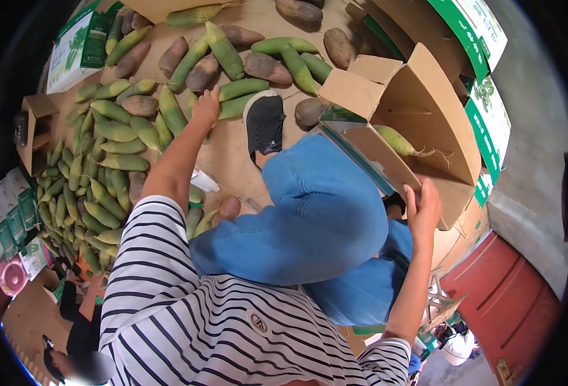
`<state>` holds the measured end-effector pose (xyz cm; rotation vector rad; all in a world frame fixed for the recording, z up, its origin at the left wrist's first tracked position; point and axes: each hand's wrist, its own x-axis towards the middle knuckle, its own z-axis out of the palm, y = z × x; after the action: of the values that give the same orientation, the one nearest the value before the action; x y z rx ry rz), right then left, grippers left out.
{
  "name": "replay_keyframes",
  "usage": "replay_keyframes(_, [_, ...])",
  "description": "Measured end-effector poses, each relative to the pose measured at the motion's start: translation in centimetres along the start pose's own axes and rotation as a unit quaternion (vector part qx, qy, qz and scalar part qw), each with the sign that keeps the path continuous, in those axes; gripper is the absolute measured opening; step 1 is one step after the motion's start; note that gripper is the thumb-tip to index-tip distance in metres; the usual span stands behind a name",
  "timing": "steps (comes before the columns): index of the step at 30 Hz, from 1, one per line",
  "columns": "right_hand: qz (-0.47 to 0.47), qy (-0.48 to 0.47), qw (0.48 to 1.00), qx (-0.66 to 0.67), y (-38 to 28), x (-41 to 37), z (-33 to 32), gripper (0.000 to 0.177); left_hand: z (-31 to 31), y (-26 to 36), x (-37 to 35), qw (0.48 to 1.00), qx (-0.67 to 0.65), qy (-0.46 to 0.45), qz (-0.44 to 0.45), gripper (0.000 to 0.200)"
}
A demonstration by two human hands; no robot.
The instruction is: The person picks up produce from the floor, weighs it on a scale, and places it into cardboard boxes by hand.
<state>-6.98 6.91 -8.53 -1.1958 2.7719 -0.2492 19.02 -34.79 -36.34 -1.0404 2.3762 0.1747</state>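
Note:
My left hand (pixel 205 108) reaches down among green radishes, its fingers apart and nearest a long green radish (pixel 244 89) and a brownish-purple root (pixel 203 74). Whether the fingertips touch either is hard to tell. On the other side, my right hand (pixel 423 204) grips the edge of an open cardboard box (pixel 428 103), thumb and fingers on either side of the cardboard. Inside that box lies a pale green radish (pixel 394 139) with thin, stringy roots.
A large heap of green radishes (pixel 81 186) spreads along the left. My black shoe (pixel 264 125) rests on the cardboard floor (pixel 226 154). Green-and-white cartons (pixel 78 48) stand around the edges. Another person's arm (pixel 91 299) shows at lower left. A red door (pixel 506 299) is at lower right.

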Motion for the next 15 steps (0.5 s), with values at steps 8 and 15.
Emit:
replay_keyframes(8, [0.004,0.006,1.0,0.002,-0.4,0.1,0.1,0.023,-2.0,-0.3,0.5,0.997,-0.036,-0.042,0.055,0.105])
replay_keyframes(15, [-0.004,0.004,1.0,-0.001,-0.4,0.4,0.1,0.023,-1.1,1.7,1.2,0.969,-0.006,0.029,0.244,0.095])
